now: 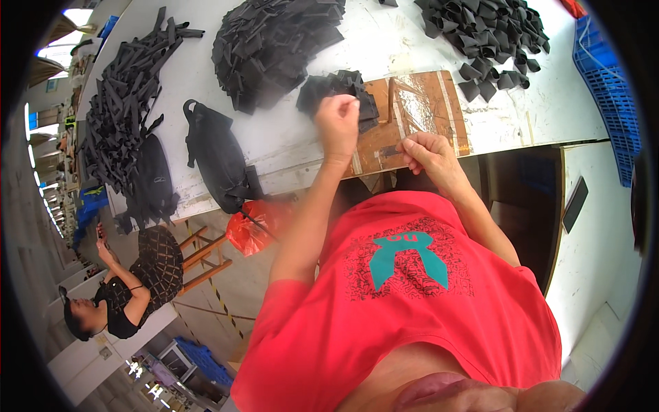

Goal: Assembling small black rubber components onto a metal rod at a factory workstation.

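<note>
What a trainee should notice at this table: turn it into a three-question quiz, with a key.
1. Which hand is nearer the small pile of black pieces beside the brown board? (a) left (b) right
2. True or false: the shirt of the person at work is plain, without any print.
3. Fill in the colour: the crate at the picture's right edge is ____.

Key: 1: a, the left hand. 2: false; the red shirt bears a teal and black print. 3: blue.
</note>
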A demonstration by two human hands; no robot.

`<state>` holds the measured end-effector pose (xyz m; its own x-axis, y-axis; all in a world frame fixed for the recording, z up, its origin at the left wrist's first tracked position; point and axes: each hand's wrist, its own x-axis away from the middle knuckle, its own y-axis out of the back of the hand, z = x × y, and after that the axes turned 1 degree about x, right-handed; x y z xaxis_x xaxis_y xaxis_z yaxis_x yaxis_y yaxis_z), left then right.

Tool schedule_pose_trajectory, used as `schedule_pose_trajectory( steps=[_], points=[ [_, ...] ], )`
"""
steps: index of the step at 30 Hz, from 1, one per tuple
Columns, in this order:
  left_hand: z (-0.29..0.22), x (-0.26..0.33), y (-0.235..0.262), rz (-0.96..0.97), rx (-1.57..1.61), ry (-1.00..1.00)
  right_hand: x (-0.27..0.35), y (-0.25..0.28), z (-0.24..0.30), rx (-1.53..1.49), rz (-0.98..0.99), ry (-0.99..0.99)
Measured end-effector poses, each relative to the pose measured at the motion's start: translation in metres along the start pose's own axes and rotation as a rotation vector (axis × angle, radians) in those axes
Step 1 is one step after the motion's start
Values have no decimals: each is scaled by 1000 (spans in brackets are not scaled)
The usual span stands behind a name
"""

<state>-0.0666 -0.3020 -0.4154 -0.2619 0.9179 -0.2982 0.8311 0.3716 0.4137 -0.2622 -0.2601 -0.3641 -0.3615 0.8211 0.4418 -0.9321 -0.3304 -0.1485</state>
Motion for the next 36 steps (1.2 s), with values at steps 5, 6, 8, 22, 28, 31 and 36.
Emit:
schedule_pose_trajectory(
  steps=[5, 6, 8, 22, 28, 31, 36],
  points=[
    [-21, -6, 17, 20, 785, 562, -3, -11, 3, 128, -28, 84],
    [-27, -6, 21, 45, 898, 578, -2, -15, 4, 129, -28, 83],
    [-39, -1, 26, 65, 1013, 598, -1, -23, 6, 485, -186, 411],
    [-96, 40, 38, 422, 1262, 766, 5, -16, 32, -573, 106, 47],
    [-92, 43, 32, 456, 1313, 779, 10, -13, 31, -632, 122, 17],
    [-89, 46, 32, 469, 1274, 769, 12, -13, 32, -628, 126, 16],
    [-89, 47, 32, 468, 1235, 763, 13, -13, 32, -525, 105, 29]
  ],
)
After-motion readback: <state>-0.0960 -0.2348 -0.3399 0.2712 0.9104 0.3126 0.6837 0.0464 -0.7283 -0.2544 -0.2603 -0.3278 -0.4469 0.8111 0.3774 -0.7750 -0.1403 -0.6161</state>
